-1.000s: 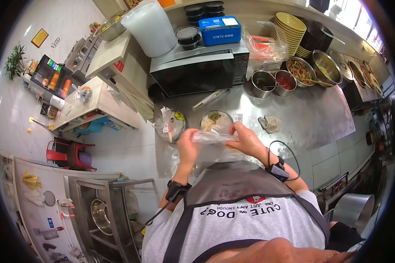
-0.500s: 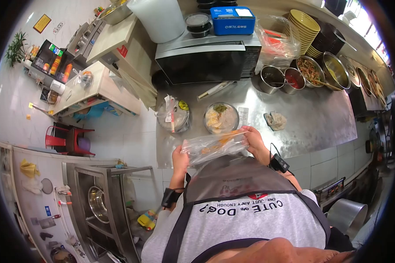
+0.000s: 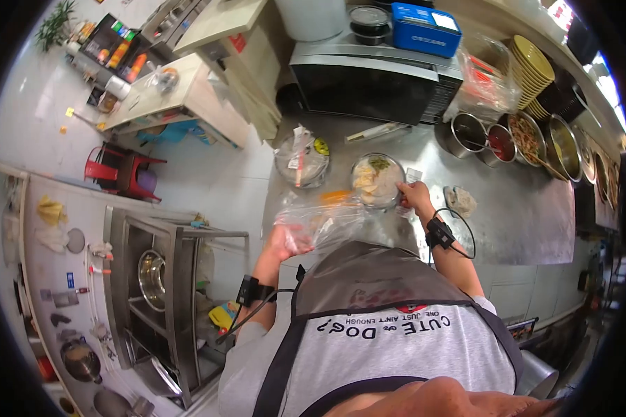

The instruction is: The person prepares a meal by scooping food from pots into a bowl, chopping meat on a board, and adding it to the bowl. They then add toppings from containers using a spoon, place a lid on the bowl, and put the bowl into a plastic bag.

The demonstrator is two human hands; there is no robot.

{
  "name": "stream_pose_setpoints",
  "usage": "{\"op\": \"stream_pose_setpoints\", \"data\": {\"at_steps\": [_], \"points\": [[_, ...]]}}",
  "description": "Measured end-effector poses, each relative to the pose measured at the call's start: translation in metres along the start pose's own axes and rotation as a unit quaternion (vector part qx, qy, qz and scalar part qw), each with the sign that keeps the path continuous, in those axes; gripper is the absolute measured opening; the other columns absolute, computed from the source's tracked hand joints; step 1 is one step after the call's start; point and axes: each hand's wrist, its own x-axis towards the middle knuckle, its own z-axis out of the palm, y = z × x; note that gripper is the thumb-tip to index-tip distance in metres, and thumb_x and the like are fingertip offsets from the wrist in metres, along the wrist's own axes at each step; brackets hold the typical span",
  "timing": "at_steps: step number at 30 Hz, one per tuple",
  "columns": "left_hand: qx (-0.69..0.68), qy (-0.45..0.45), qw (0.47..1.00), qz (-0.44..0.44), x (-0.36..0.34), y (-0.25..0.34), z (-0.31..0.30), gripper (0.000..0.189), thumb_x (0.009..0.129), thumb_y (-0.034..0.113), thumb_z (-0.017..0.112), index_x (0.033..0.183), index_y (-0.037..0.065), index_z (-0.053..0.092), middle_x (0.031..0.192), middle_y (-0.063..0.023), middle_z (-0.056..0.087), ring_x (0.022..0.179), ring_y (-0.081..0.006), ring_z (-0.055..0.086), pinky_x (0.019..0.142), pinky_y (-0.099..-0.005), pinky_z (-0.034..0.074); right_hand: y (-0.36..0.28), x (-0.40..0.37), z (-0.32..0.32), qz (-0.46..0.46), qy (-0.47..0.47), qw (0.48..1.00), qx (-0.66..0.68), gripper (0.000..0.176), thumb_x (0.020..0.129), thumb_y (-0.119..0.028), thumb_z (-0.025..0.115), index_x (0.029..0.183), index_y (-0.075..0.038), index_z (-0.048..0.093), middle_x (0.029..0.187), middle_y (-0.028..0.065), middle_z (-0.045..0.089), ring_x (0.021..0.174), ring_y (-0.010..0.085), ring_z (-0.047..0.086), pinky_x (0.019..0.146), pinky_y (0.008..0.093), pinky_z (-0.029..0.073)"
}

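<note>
Plastic bag (image 3: 323, 219) held above the near table edge, just in front of the food bowl (image 3: 375, 181).
We find the left hand (image 3: 289, 242) with fingers closed on the bag's end. The right hand (image 3: 416, 196) touches the bowl's rim on the table (image 3: 508, 208); whether it grips we cannot tell. We judge the bag light, limp and slippery, best pinched at its mouth.

Clear, seemingly thin plastic bag (image 3: 320, 221); brushed-metal counter (image 3: 522, 215)

Blurred contents inside plastic bag (image 3: 323, 217)
</note>
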Motion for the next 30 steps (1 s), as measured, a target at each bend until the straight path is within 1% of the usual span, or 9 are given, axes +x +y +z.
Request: {"op": "stream_pose_setpoints", "data": {"at_steps": [7,13,14,17,20,25,27,28,30], "points": [[-0.088,-0.035,0.995,-0.016,-0.014,0.006,0.031,0.106,0.078,0.089,0.024,0.132,-0.001,0.037,0.115,-0.0309,0.056,0.103,-0.0562,0.057,0.080,-0.0612,0.053,-0.017,-0.016,0.024,0.009,-0.044,0.976,0.215,0.034,0.085,-0.026,0.072,0.095,0.001,0.055,0.085,0.0091,0.060,0.066,0.0165,0.061,0.054,0.0318,0.054],[-0.111,-0.091,0.987,-0.065,0.007,0.006,0.032,0.114,0.075,0.091,0.024,0.139,-0.002,0.032,0.118,-0.0285,0.053,0.105,-0.0563,0.055,0.086,-0.0643,0.049,-0.036,-0.029,0.002,-0.051,0.139,0.939,0.311,0.028,0.085,-0.018,0.072,0.098,-0.005,0.051,0.087,0.0095,0.060,0.076,0.0210,0.065,0.063,0.0382,0.059],[-0.118,-0.094,0.987,-0.064,0.011,0.006,0.035,0.115,0.074,0.092,0.024,0.141,-0.002,0.031,0.123,-0.0297,0.049,0.108,-0.0573,0.052,0.089,-0.0649,0.046,-0.039,-0.031,-0.008,-0.087,0.124,0.916,0.371,0.043,0.083,-0.018,0.074,0.112,-0.008,0.043,0.100,0.0113,0.058,0.081,0.0215,0.063,0.061,0.0350,0.056],[-0.147,-0.123,0.980,-0.057,0.025,0.006,0.059,0.113,0.077,0.089,0.026,0.139,-0.004,0.033,0.128,-0.0321,0.046,0.112,-0.0581,0.049,0.095,-0.0639,0.043,-0.069,-0.063,-0.038,-0.143,0.145,0.898,0.390,0.039,0.087,-0.012,0.070,0.115,-0.007,0.043,0.104,0.0137,0.059,0.088,0.0257,0.064,0.071,0.0398,0.059],[-0.169,-0.186,0.966,-0.064,0.041,0.012,0.101,0.107,0.080,0.086,0.032,0.135,-0.006,0.038,0.127,-0.0336,0.048,0.114,-0.0570,0.048,0.100,-0.0617,0.040,-0.088,-0.094,-0.059,-0.205,0.059,0.887,0.409,0.036,0.088,-0.014,0.067,0.118,-0.006,0.048,0.113,0.0139,0.061,0.096,0.0311,0.066,0.084,0.0506,0.057],[-0.159,-0.221,0.956,-0.109,0.052,0.021,0.160,0.100,0.082,0.081,0.035,0.132,-0.005,0.046,0.128,-0.0297,0.051,0.117,-0.0509,0.050,0.101,-0.0601,0.039,-0.082,-0.143,-0.043,0.029,-0.107,0.925,0.363,0.038,0.094,-0.022,0.055,0.124,0.000,0.051,0.117,0.0173,0.063,0.104,0.0311,0.066,0.087,0.0468,0.058],[-0.309,-0.499,0.774,-0.238,0.070,0.017,0.153,0.091,0.085,0.077,0.035,0.134,0.002,0.050,0.130,-0.0236,0.054,0.120,-0.0453,0.051,0.102,-0.0587,0.039,-0.081,-0.153,-0.019,0.112,-0.126,0.933,0.319,0.041,0.096,-0.023,0.051,0.130,0.000,0.048,0.122,0.0185,0.060,0.100,0.0323,0.066,0.076,0.0487,0.060],[-0.305,-0.499,0.774,-0.244,0.062,0.016,0.160,0.091,0.085,0.077,0.035,0.134,0.002,0.050,0.130,-0.0236,0.054,0.120,-0.0453,0.051,0.102,-0.0587,0.039,-0.067,-0.146,-0.008,0.136,-0.138,0.918,0.345,0.042,0.096,-0.024,0.052,0.130,0.001,0.048,0.124,0.0189,0.058,0.104,0.0329,0.064,0.077,0.0482,0.060],[-0.135,-0.247,0.956,-0.083,0.033,0.016,0.176,0.080,0.089,0.071,0.034,0.137,0.009,0.050,0.130,-0.0179,0.057,0.114,-0.0411,0.057,0.093,-0.0577,0.048,-0.038,-0.128,0.013,0.148,-0.142,0.899,0.387,0.041,0.096,-0.021,0.053,0.129,0.002,0.047,0.125,0.0195,0.057,0.107,0.0321,0.063,0.077,0.0469,0.060]]}}
